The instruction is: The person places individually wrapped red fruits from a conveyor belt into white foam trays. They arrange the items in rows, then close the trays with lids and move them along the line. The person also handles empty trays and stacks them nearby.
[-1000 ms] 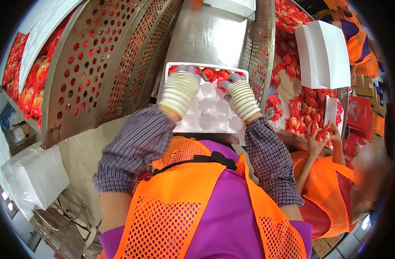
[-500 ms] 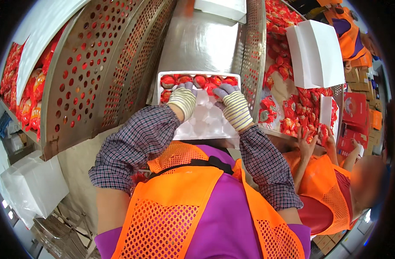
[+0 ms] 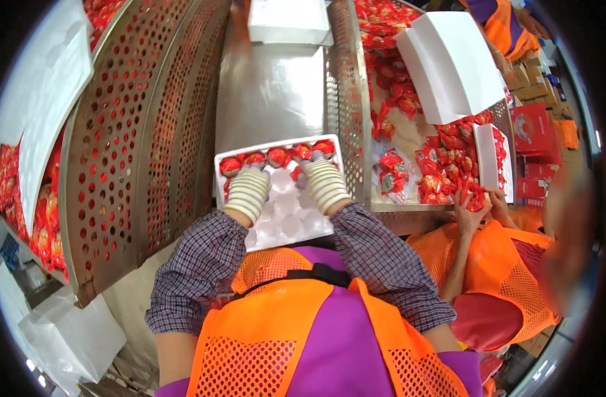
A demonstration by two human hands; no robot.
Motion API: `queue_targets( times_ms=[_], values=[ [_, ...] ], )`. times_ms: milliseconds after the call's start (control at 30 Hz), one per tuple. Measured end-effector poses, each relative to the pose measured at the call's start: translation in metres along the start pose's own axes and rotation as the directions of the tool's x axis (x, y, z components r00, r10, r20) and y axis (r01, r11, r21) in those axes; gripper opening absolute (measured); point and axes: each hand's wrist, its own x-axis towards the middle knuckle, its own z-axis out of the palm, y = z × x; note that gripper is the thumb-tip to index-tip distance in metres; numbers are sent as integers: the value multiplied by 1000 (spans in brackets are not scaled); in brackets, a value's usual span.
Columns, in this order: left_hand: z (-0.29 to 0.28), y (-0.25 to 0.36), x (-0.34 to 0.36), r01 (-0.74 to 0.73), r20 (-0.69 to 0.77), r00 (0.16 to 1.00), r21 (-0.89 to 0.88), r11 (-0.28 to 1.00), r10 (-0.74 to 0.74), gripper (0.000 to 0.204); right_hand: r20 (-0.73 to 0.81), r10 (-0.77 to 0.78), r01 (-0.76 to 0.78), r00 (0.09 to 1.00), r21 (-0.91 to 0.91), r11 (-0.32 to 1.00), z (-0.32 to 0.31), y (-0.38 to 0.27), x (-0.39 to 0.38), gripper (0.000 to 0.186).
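A white moulded foam tray (image 3: 286, 215) lies on the steel channel in front of me. Its far row holds several red wrapped round sweets (image 3: 277, 157); the nearer cups are bare. My left hand (image 3: 247, 192), in a striped knit glove, rests fingers-down on the tray's left side just behind that row. On the right side my right hand (image 3: 324, 182), gloved the same way, has its fingertips at the sweets. Whether either hand still pinches a sweet is hidden by the gloves.
Perforated steel walls (image 3: 144, 139) flank the smooth steel chute (image 3: 270, 86), with another white tray (image 3: 290, 20) farther up. Loose red sweets (image 3: 442, 172) fill the bin at right, where a neighbouring person's hands (image 3: 472, 212) work beside white trays (image 3: 452, 63). White bags (image 3: 65, 337) lie lower left.
The tray and both my hands have come nearer to me down the chute. Both hands now rest lower on the tray, and the far row of sweets shows uncovered.
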Motion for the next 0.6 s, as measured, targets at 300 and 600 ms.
queue_targets(
  times_ms=[300,600],
  values=[
    [5,-10,-12,-36,-159,987,-60,998,26,23,28,-14,21,1000,-264,964,-41,-38,-4,22],
    [12,-8,-13,-145,-189,970,65,987,154,17,38,4,2,999,-179,984,-24,-35,-13,21]
  ],
)
